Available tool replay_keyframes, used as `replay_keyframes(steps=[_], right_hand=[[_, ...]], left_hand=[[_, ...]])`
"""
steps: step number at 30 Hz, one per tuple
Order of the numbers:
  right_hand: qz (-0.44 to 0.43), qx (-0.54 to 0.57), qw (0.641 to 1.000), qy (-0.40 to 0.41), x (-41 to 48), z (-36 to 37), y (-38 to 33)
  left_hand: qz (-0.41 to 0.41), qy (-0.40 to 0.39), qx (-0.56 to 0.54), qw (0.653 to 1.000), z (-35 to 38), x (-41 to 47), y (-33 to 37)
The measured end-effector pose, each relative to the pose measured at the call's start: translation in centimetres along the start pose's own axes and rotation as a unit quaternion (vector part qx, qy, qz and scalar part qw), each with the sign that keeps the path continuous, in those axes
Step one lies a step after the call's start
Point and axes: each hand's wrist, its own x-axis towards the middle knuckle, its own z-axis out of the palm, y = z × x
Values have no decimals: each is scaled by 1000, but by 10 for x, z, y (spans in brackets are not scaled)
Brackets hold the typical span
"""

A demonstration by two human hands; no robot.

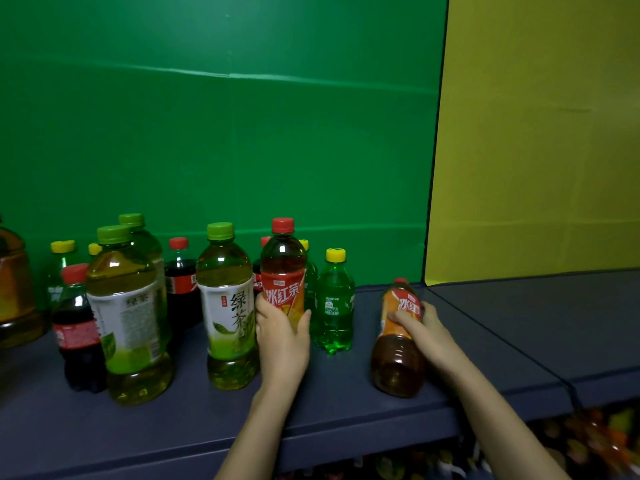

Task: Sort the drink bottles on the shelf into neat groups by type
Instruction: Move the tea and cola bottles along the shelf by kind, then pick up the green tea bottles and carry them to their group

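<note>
My left hand (pixel 282 336) grips the lower half of an upright iced red tea bottle (pixel 283 268) with a red cap, in the middle of the dark shelf (pixel 346 393). My right hand (pixel 424 332) holds a second iced red tea bottle (pixel 396 344) by its label, tilted left, its base at the shelf. Two green tea bottles (pixel 228 306) (pixel 126 313) stand to the left, a third partly hidden behind them. Small cola bottles (pixel 78 330) (pixel 180 271) and green soda bottles with yellow caps (pixel 334 303) (pixel 60 265) stand among them.
A large amber bottle (pixel 14 289) is cut off at the left edge. A green back panel (pixel 221 133) and a yellow panel (pixel 536 150) rise behind the shelf. The right shelf section (pixel 554 323) holds nothing. Blurred bottles show on a lower level (pixel 588 441).
</note>
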Motion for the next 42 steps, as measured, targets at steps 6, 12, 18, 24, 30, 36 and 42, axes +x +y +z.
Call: replay_keyframes(steps=[6, 12, 18, 24, 30, 36, 42], right_hand=[[-169, 108, 977, 74, -38, -4, -10], [-243, 135, 956, 91, -74, -1, -27], [-274, 170, 947, 10, -101, 24, -52], [-310, 222, 921, -85, -134, 89, -88], [-331, 264, 885, -195, -189, 176, -129], [-356, 290, 848, -263, -273, 272, -172], [-356, 306, 829, -303, -359, 363, -203]], left_hand=[[73, 8, -7, 997, -8, -19, -1], [122, 14, -37, 992, -36, -48, 7], [136, 53, -47, 988, -104, -60, 11], [109, 126, -14, 986, -200, -71, -13], [69, 198, 40, 977, -309, -95, -55], [12, 253, 96, 963, -437, -135, -101], [-25, 295, 154, 943, -550, -176, -144]])
